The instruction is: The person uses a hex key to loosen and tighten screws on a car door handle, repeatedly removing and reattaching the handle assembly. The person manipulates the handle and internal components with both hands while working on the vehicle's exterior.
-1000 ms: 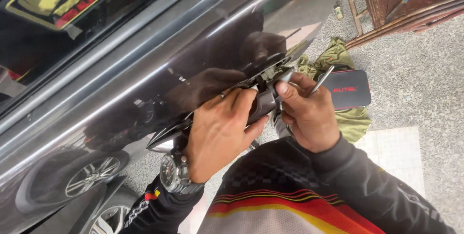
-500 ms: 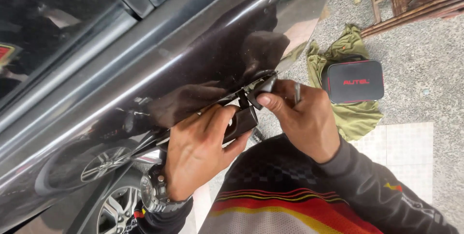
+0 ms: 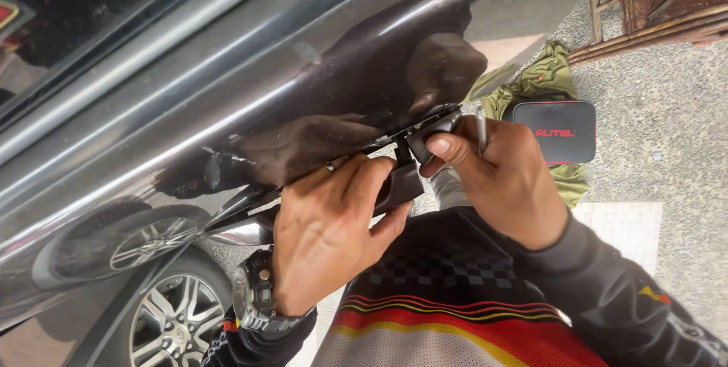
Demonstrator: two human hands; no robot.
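My left hand (image 3: pixel 326 238), with a wristwatch on it, grips the black door handle (image 3: pixel 400 185) of a glossy dark car door (image 3: pixel 303 71) and holds it pulled out from the panel. My right hand (image 3: pixel 508 177) pinches the small dark cap (image 3: pixel 431 136) at the handle's right end between thumb and fingers. A thin metal tool (image 3: pixel 481 129) sticks up between the fingers of that hand. The door panel mirrors both hands. What lies behind the handle is hidden.
A black case with red trim (image 3: pixel 553 130) lies on a green cloth (image 3: pixel 547 71) on the gravel ground at the right. Wooden furniture (image 3: pixel 660 10) stands at the top right. An alloy wheel (image 3: pixel 171 321) shows at the bottom left, and a pale floor tile (image 3: pixel 618 223) lies by my right arm.
Both hands have stayed on the handle. The view has dropped and closed in, so the window has slid up and left and the black case sits further right.
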